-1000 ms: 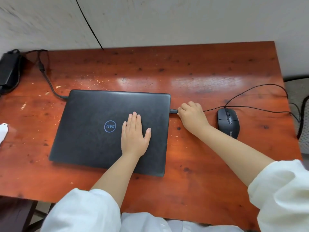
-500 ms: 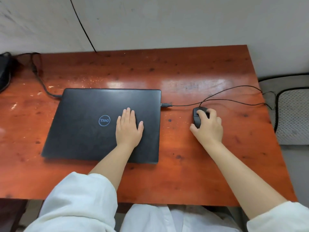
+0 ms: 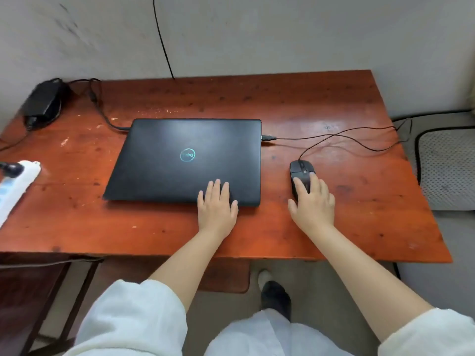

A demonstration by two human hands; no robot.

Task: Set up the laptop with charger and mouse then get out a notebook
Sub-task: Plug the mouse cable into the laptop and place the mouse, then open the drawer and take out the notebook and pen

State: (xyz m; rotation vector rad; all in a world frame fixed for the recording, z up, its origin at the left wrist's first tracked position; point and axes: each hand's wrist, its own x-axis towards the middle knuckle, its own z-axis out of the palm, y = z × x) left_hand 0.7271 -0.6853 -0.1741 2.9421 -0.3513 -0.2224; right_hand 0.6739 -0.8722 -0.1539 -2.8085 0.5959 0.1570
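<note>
A closed black laptop lies in the middle of the red-brown wooden table. My left hand rests flat on the lid's front right edge, fingers apart and holding nothing. Right of the laptop is a black wired mouse, and my right hand covers its rear half, fingers on top and thumb at its left side. The mouse's USB plug sits in the laptop's right side. A black charger brick lies at the far left corner, and its cable runs to the laptop's rear left. No notebook is in view.
A white power strip with a black plug in it lies at the table's left edge. The mouse cord loops over the right part of the table. A grey cushioned seat stands right of the table. The wall is close behind.
My right hand left the USB plug at the laptop's side and took the mouse, drawing it nearer the front. My left hand slid from the lid's middle to its front edge. The view pulled back.
</note>
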